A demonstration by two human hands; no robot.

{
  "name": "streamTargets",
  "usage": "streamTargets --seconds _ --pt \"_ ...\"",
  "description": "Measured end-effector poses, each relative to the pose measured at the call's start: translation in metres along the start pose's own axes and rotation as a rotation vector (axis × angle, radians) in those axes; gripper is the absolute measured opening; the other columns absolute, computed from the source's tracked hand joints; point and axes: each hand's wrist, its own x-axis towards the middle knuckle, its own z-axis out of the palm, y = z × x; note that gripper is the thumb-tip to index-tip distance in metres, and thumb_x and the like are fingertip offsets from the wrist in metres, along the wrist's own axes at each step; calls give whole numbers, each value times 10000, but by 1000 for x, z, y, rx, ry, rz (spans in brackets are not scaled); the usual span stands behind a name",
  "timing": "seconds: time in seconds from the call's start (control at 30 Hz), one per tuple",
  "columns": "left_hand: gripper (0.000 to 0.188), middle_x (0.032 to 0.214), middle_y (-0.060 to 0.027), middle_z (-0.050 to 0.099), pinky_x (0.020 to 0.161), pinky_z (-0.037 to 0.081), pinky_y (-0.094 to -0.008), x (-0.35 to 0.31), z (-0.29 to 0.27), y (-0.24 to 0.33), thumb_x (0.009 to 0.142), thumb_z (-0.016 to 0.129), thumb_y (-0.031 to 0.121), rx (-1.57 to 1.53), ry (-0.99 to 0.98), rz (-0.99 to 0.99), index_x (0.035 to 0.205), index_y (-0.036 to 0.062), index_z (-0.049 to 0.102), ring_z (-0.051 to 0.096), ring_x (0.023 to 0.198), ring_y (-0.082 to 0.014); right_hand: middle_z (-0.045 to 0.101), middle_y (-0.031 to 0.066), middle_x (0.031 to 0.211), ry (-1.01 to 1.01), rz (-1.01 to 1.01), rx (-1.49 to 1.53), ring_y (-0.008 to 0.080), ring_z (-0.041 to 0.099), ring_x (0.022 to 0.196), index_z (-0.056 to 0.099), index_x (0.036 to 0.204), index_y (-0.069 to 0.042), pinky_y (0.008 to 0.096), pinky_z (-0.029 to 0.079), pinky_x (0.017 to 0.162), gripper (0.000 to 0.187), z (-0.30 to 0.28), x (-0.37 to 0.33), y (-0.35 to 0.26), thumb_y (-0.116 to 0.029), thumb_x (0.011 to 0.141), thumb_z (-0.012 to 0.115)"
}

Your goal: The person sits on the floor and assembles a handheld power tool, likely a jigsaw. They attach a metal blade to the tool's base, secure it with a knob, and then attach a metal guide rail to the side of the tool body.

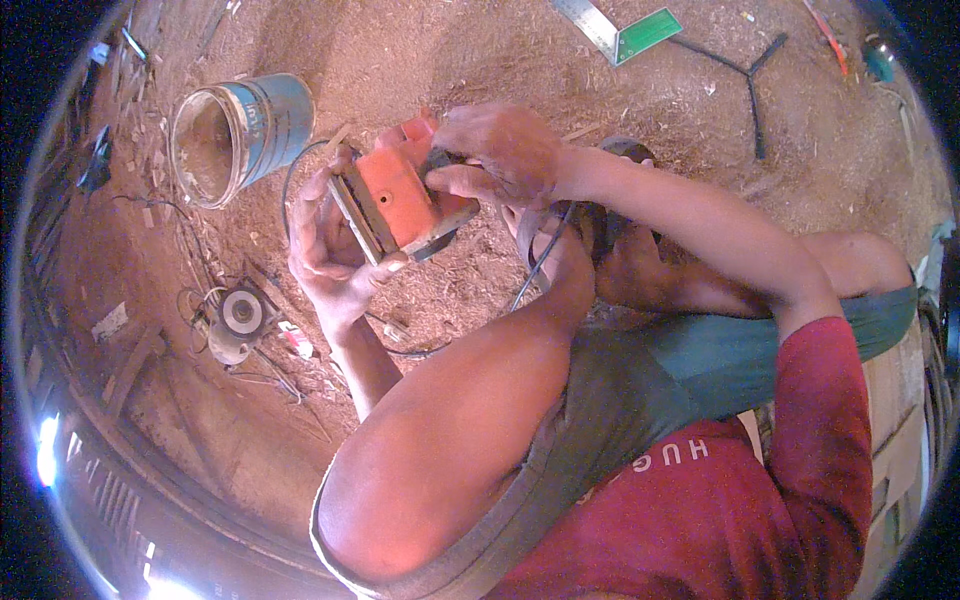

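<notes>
An orange electric sander point(396, 190) is tilted up on its side between my hands, above a floor covered in wood shavings. My left hand point(335, 262) is wrapped round its flat base plate, with the thumb on the lower end and the fingers behind. Bent over the top of the body, my right hand point(500, 150) grips it near a dark part, which its fingers partly hide. A thin black cable point(545, 262) passes in front of my ankle below the sander. Both hands are closed on the tool.
A blue-and-white bucket point(280, 120) lies on its side at the far left. Below it is a round grinder-like tool point(240, 314) with wires. A green-handled square point(648, 36) and a black forked rod point(752, 90) lie at the back. My bent legs point(460, 440) fill the near side.
</notes>
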Motion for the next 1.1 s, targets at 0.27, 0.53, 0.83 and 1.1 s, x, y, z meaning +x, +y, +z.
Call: streamTargets --seconds 0.27,0.53,0.83,1.1 --pt "1012 1437 -229 429 1097 384 -472 2 -5 -5 574 929 197 3 -7 21 1403 -11 387 440 1322 -333 611 135 904 -142 73 -166 329 587 889 618 1054 -74 447 460 786 455 -17 -1 -9 -492 876 603" --pt "996 1412 -185 471 1109 369 -469 -3 -9 9 555 931 200 152 57 -90 1379 -29 420 455 1317 -290 610 106 972 138 -267 -287 324 603 948 518 1171 -58 422 497 777 573 -4 5 5 -423 779 722" --pt "931 1409 -130 475 1077 415 -487 -8 -20 15 536 920 80 88 24 -121 1353 23 477 462 1310 -272 591 146 905 127 -205 -115 357 575 818 574 1034 -31 438 466 746 375 8 7 -1 -304 809 701" --pt "915 1406 -121 482 1075 418 -486 -7 -23 12 538 918 74 106 -25 -94 1352 40 499 457 1315 -269 621 185 823 -116 236 170 383 578 815 646 921 -42 448 448 771 310 -4 10 -21 -340 896 564"
